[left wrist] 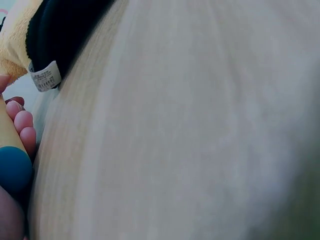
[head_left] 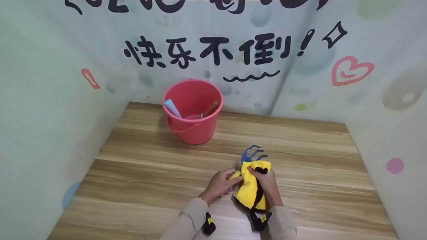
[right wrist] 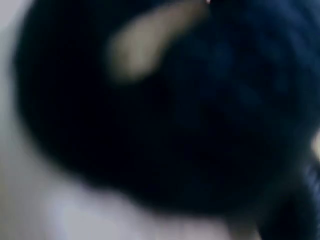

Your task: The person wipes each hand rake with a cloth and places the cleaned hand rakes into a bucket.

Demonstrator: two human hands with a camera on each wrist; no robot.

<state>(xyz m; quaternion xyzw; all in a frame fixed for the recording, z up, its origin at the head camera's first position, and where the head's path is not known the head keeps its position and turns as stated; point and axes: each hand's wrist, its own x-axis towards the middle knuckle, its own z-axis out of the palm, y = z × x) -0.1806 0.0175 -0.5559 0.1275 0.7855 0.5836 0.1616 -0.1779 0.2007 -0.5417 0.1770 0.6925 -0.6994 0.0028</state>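
In the head view my left hand (head_left: 219,182) grips the yellow handle of a small hand rake (head_left: 246,156) with blue, bent tines pointing away from me. The handle's rounded blue end (left wrist: 14,169) shows in the left wrist view. My right hand (head_left: 268,183) holds a fuzzy yellow-and-black cloth (head_left: 246,194), its thumb on top, against the rake just below the tines. Part of the rake is hidden behind the cloth. A white label (left wrist: 46,76) hangs from the cloth's dark edge. Dark, blurred fabric (right wrist: 150,140) fills most of the right wrist view.
A pink bucket (head_left: 196,130) stands at the back left of the wooden table (head_left: 140,186). Inside lean a light-blue-handled thing (head_left: 173,108) and a brown-handled thing (head_left: 210,109). Printed cloth walls (head_left: 310,90) enclose the table at the back and both sides.
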